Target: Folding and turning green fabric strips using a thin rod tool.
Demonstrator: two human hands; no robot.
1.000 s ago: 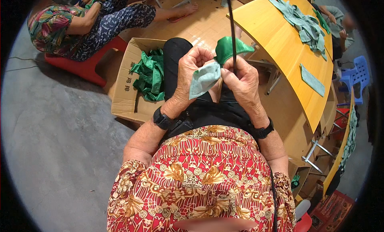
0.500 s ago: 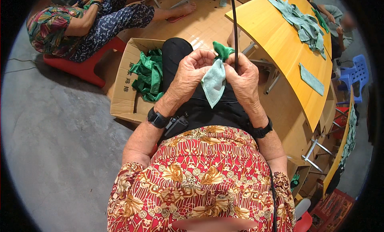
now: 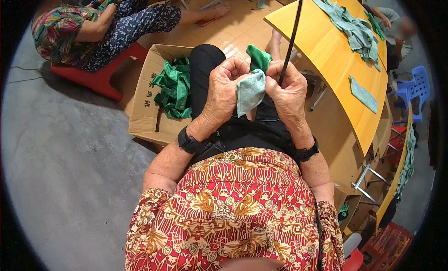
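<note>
Grey floor [image 3: 70, 177] spreads across the left of a busy room, with a yellow curved surface [image 3: 317, 43] on the right and a co-worker [image 3: 95, 30] seated on a red stool [image 3: 95, 79] at the upper left. Over the lap, the small green cloth [image 3: 250, 93] hangs between the person's two hands, its pale part below and its glossy darker part above; whether these are one piece or two I cannot tell. The left hand [image 3: 229, 82] is pinched on its left edge and the right hand [image 3: 283, 86] on its right, probably so that neither side slips. A black cable [image 3: 294, 35] crosses in front of the right hand. By the left knee, an open cardboard box [image 3: 141, 113] holds crumpled green fabric [image 3: 172, 91], seemingly placed for easy reach. Pale cloths [image 3: 351, 26] lie heaped on the surface, while one strip [image 3: 363, 94] lies flat and apart, nearer the person.
</note>
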